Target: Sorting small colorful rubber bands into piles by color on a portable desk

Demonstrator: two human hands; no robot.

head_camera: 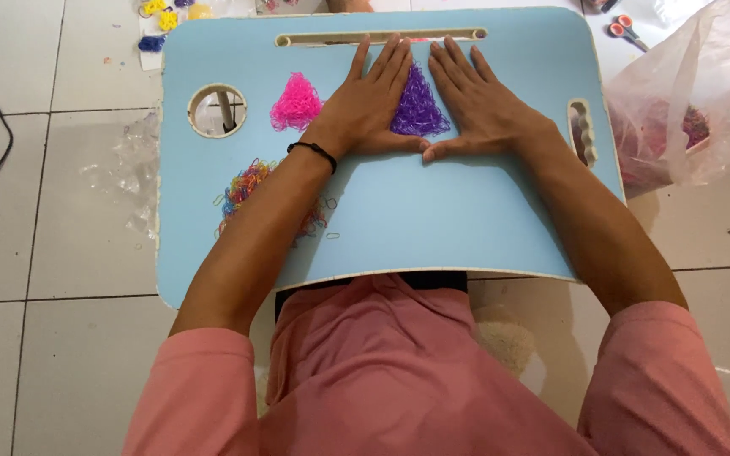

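hands: left hand [371,101] and right hand [476,105] both lie flat and fully open, palms down on the blue lap table [433,211], gripping nothing, just pressed against the sides of the purple pile
purple pile: the purple rubber bands [418,108] sit between the two hands near the table's far edge, thumbs touching under the base
which way it points: it's a triangle, tip aimed away from the person toward the long slot [382,37], long axis running near-to-far
what could go wrong: imo these bands are springy, so lifting the palms too quickly could let the heap slump or cling to skin and scatter
also: the pink pile [296,103] is just beside the left hand, a sideways nudge could smear it
nearby: mixed-colour bands [251,187] by the left forearm, round hole [216,110] at left
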